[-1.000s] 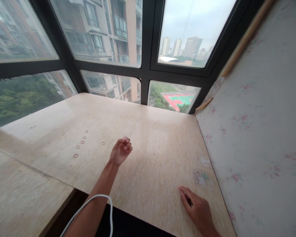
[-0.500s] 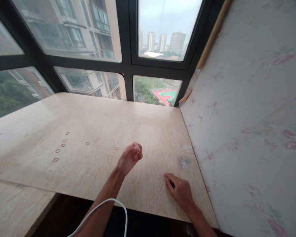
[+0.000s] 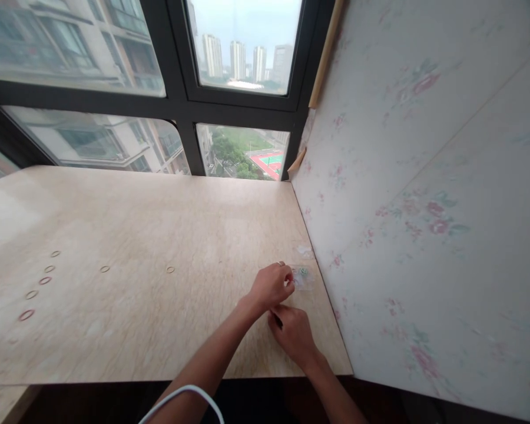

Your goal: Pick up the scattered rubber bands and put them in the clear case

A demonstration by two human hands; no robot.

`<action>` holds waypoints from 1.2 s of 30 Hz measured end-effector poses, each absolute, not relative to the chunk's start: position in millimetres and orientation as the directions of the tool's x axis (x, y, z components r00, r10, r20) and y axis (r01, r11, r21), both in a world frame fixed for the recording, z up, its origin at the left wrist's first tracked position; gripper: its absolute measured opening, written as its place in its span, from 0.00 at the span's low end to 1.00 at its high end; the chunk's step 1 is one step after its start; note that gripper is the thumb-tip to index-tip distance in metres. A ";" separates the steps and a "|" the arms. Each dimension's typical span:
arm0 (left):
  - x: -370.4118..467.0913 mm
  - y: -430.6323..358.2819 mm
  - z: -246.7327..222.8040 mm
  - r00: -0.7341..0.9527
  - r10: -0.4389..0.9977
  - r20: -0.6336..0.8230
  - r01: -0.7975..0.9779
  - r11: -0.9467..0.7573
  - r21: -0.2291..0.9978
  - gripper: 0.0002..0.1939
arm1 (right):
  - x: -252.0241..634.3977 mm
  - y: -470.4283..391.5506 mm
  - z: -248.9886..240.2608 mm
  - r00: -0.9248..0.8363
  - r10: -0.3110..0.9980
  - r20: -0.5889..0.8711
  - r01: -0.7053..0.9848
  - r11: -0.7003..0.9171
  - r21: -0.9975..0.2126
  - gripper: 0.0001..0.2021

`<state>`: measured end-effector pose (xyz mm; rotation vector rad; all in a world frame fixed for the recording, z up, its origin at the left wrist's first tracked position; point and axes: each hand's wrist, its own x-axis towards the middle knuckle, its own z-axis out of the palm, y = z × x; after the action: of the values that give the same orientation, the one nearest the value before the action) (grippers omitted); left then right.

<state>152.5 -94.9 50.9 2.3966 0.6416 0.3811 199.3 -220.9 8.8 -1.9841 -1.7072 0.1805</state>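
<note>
My left hand (image 3: 272, 287) is curled, with its fingertips at the left edge of a small clear plastic bag (image 3: 309, 284). Green and reddish bits show inside the bag. Whatever the fingers pinch is too small to make out. Just below it, my right hand (image 3: 292, 334) rests on the pale marble-patterned sill (image 3: 159, 324), fingers closed and thumb against the index finger. Any object in that hand is hidden. A single yellowish rubber band (image 3: 170, 270) lies left of my hands, and another yellowish band (image 3: 105, 269) lies further left.
At the far left, several thin bands, including a red band (image 3: 26, 315), form a slanting row. A clear plastic scrap (image 3: 305, 252) sits behind the bag by the floral wall (image 3: 401, 235). Dark-framed windows (image 3: 238, 106) border the back. A white cable (image 3: 189, 388) crosses my left forearm.
My left hand has moved right to the plastic bag, now just above my right hand. The view has swung to the right. My right hand stays closed near the bag.
</note>
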 end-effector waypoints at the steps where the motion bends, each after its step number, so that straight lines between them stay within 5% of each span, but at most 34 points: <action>1: 157.0 -93.8 49.3 0.847 0.522 0.100 0.360 -0.702 0.614 0.03 | 199.5 -220.7 8.9 0.195 0.955 0.223 0.885 -0.073 -0.460 0.11; 16: 157.5 -85.5 46.4 0.859 0.508 0.064 0.344 -0.666 0.662 0.04 | 200.3 -219.1 7.8 0.216 0.954 0.209 0.853 -0.080 -0.516 0.12; 23: 137.7 -76.9 50.4 0.840 0.530 0.116 0.298 -0.630 0.717 0.05 | 201.0 -219.5 12.4 0.303 0.931 0.205 0.756 -0.104 -0.646 0.13; 36: -45.8 -67.3 19.7 0.526 0.833 0.169 0.446 -0.439 0.780 0.08 | 204.3 -221.6 0.7 0.276 0.928 0.250 0.827 -0.096 -0.554 0.17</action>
<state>-45.8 -67.3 19.7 2.0776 1.0347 0.7220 204.3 -221.6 0.7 -1.9431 -1.5746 0.2156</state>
